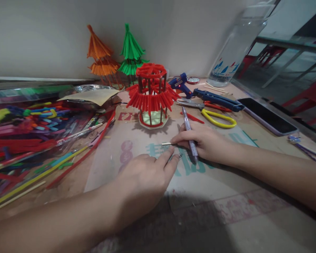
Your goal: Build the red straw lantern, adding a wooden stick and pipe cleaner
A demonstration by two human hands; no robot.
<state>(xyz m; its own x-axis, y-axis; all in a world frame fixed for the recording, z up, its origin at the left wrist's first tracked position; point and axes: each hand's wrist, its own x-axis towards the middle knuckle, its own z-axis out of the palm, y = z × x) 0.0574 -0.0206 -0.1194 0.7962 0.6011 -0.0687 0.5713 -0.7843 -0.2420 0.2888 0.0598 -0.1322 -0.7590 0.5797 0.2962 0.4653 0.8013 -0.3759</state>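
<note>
My right hand [204,142] is closed round a clear purple pen [188,131] held like a writing tool, and its fingertips also pinch a short pale stick [166,143] that lies on the cardboard sheet [200,186]. My left hand [144,179] rests on the sheet with fingers loosely curled, its index finger stretched toward the stick's near end. Just beyond the hands stands a red straw pagoda model [151,93] on a pale round base.
Behind are an orange pagoda [100,54] and a green pagoda [131,51]. A pile of coloured straws [26,137] fills the left. A blue glue gun [180,84], yellow-handled scissors [217,117], a blue cutter [218,100], a phone [265,116] and a plastic bottle [237,45] lie right.
</note>
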